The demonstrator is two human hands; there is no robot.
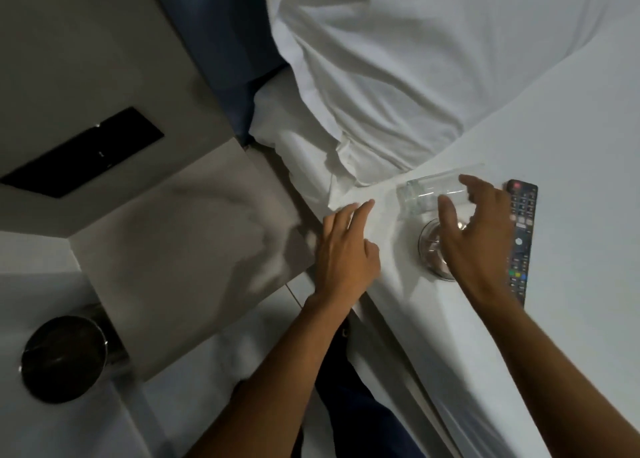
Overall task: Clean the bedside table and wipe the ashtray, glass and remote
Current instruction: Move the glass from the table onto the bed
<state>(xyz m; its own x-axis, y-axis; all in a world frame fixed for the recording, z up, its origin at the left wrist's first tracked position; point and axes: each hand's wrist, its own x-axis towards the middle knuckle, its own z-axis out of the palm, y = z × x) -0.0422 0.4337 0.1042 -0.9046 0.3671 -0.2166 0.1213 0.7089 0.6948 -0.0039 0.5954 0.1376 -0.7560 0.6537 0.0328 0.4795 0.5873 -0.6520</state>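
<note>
A clear glass lies on its side on the white bed sheet. Just below it sits a round glass ashtray, partly hidden by my right hand. My right hand hovers over both with fingers spread, fingertips close to the glass, holding nothing. A black remote with coloured buttons lies lengthwise to the right of that hand. My left hand rests flat and open on the bed's edge, left of the glass. The grey marbled bedside table stands to the left.
A white pillow lies above the glass. A dark panel is set in the wall behind the table. A round black bin stands on the floor at lower left. The blue headboard rises at the top.
</note>
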